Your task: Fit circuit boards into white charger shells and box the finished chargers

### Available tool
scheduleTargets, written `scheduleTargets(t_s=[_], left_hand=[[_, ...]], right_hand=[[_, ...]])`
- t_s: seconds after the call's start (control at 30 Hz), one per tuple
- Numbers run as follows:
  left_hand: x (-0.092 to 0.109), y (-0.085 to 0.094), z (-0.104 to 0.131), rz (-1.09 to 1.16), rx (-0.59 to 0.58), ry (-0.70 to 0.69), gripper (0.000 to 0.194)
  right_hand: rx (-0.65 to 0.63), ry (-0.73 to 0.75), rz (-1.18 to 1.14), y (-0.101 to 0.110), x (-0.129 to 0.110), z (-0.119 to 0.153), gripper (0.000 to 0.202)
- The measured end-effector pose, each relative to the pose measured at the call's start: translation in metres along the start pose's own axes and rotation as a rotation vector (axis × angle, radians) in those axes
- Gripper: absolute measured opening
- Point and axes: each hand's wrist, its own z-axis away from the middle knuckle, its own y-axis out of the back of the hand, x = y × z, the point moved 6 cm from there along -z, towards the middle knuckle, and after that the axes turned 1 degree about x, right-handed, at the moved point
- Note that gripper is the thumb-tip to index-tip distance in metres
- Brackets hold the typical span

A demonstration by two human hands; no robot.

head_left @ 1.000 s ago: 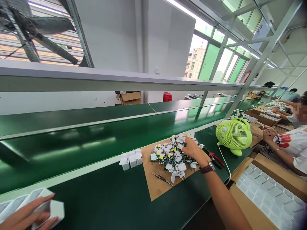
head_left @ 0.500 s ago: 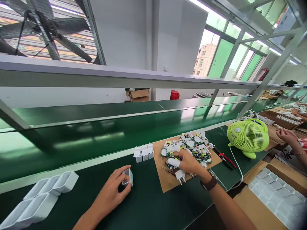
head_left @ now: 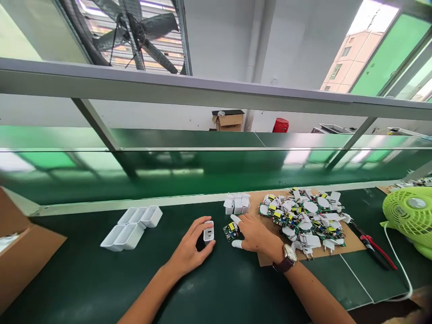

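Note:
My left hand (head_left: 193, 240) has its fingers and thumb around a small white charger housing (head_left: 209, 232), whose face with dark port slots shows. Just to the right, my right hand (head_left: 254, 235) holds a circuit board (head_left: 231, 231) with yellow and black parts between index finger and thumb, both tipped with white finger covers. The board is apart from the housing, low over the table. Behind the board stand several white housings (head_left: 237, 204) in a row. A heap of circuit boards with white plug parts (head_left: 305, 216) lies right of my right hand.
The heap rests on brown cardboard (head_left: 265, 259). Red-and-black pliers (head_left: 374, 251) and a green fan (head_left: 410, 216) with a white cable are at the right. White open trays (head_left: 130, 236) sit at left, beyond a cardboard box (head_left: 30, 252). A shelf rail (head_left: 216, 96) crosses above the table.
My right hand has moved left from the heap and now has a circuit board beside the housing. My left hand still holds the housing. The head view has turned left.

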Motion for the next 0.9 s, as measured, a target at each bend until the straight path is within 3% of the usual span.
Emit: scheduleTargets(t_s=[0.17, 0.3, 0.4, 0.53, 0.73, 0.83, 0.9], left_hand=[[-0.007, -0.004, 0.000, 0.035, -0.029, 0.086, 0.050], [-0.013, -0.006, 0.001, 0.041, -0.080, 0.140, 0.063], [-0.012, -0.007, 0.001, 0.041, -0.117, 0.131, 0.071], [-0.010, -0.010, 0.001, 0.068, -0.135, 0.135, 0.071], [-0.019, -0.010, 0.002, -0.013, -0.084, 0.287, 0.070], [-0.020, -0.007, 0.002, 0.029, -0.165, 0.334, 0.093], [-0.021, -0.009, 0.003, 0.084, -0.267, 0.381, 0.091]], right_hand=[[0.078, 0.056, -0.090, -0.004, 0.000, 0.012, 0.044], [0.078, 0.026, -0.150, -0.003, 0.000, 0.014, 0.052], [0.153, 0.004, -0.232, 0.004, 0.000, 0.016, 0.058], [0.299, 0.007, -0.291, 0.015, -0.002, 0.016, 0.058], [0.437, 0.037, -0.291, 0.030, -0.008, 0.013, 0.054], [0.518, 0.045, -0.285, 0.034, -0.008, 0.015, 0.054], [0.576, 0.049, -0.287, 0.037, -0.010, 0.018, 0.055]])
